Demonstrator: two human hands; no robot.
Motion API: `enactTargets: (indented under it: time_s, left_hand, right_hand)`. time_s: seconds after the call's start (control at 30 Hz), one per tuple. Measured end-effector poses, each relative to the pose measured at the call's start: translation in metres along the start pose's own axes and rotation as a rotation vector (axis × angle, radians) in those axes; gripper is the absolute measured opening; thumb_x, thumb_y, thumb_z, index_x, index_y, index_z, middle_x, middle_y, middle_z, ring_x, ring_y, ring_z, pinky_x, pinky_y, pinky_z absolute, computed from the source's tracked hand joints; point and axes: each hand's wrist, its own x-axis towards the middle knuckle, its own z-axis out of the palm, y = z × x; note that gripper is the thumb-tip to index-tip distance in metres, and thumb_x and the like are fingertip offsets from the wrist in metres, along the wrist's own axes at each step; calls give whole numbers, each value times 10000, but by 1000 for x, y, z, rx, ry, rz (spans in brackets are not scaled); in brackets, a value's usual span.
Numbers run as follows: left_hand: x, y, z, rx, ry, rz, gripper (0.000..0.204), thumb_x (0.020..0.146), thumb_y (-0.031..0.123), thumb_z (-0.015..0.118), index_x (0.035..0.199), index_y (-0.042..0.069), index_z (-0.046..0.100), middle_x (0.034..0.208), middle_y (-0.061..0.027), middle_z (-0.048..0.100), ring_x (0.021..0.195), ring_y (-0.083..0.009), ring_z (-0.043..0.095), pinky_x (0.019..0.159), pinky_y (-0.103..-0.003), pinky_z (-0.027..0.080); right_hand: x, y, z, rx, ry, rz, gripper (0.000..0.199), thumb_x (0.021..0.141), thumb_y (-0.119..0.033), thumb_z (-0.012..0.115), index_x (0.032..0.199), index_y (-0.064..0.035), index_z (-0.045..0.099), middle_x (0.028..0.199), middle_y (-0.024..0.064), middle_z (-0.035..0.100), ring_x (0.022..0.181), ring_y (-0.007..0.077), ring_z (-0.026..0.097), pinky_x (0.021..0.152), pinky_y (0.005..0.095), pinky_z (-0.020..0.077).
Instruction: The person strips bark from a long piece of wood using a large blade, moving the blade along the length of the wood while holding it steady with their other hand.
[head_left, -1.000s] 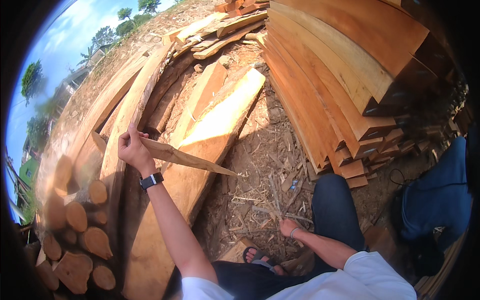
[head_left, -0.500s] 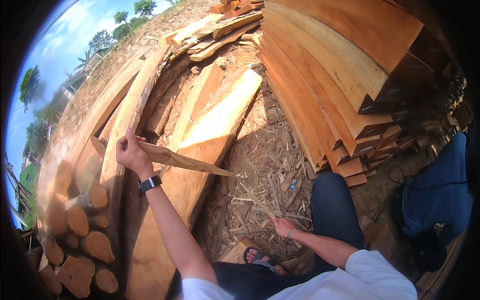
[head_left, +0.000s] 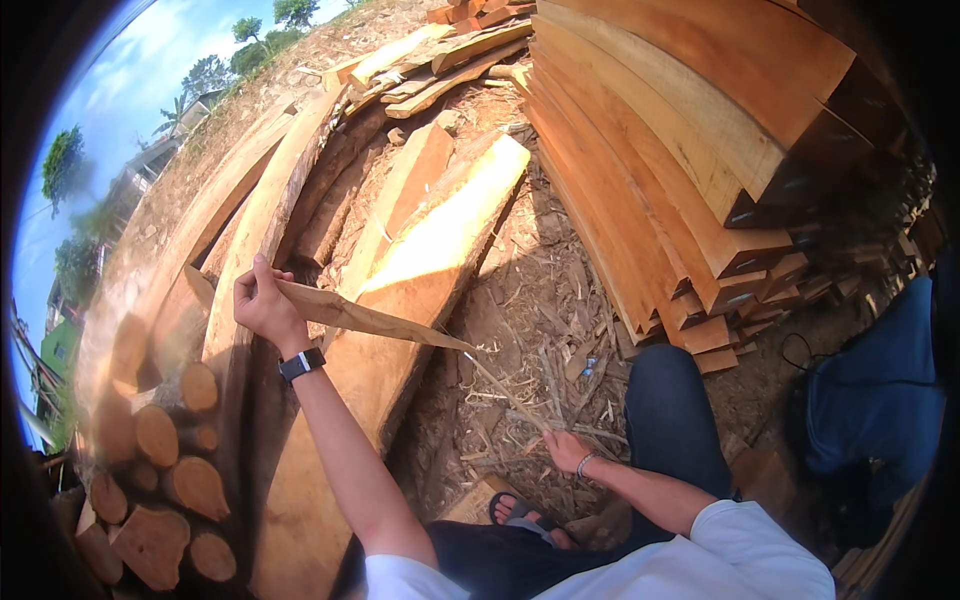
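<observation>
Bark strip (head_left: 375, 318) now stretches from the left hand's (head_left: 262, 305) closed grip down to the right hand's (head_left: 566, 450) grip.

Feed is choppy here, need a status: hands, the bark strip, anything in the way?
Left hand gripping wide end of bark strip. Right hand at its thin tail, low near debris. Plank below; nothing blocking.

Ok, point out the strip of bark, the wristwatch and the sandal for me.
strip of bark (head_left: 365, 318), head view, on its wide middle part.
wristwatch (head_left: 301, 364), head view, on the black band at the wrist.
sandal (head_left: 520, 511), head view, on its dark strap.
</observation>
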Motion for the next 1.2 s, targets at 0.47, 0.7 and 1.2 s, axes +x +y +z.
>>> enactTargets:
  time_s: [0.47,0.7,1.2]
  left_hand:
    - [0,-2,-9,-3,44,-23,256,900,172,685,727,28,563,615,-71,598,532,-133,586,511,-241,480]
    - [1,-1,-2,-15,30,-2,250,898,162,684,727,29,559,616,-73,599,525,-130,582,518,-249,488]
    - [-4,4,12,-49,-53,-15,265,900,167,683,715,32,549,616,-63,593,526,-130,587,513,-240,475]
  right_hand:
    - [-7,4,-4,-111,-191,228,690,993,-502,303,794,60,650,809,306,640,838,457,635,801,526,474]
    - [3,1,-14,-54,-207,235,711,1000,-499,294,778,79,643,782,306,642,836,464,633,793,516,480]
    - [-7,-3,-3,312,-281,313,649,1006,-512,298,581,-37,421,497,98,493,388,219,537,368,365,429]
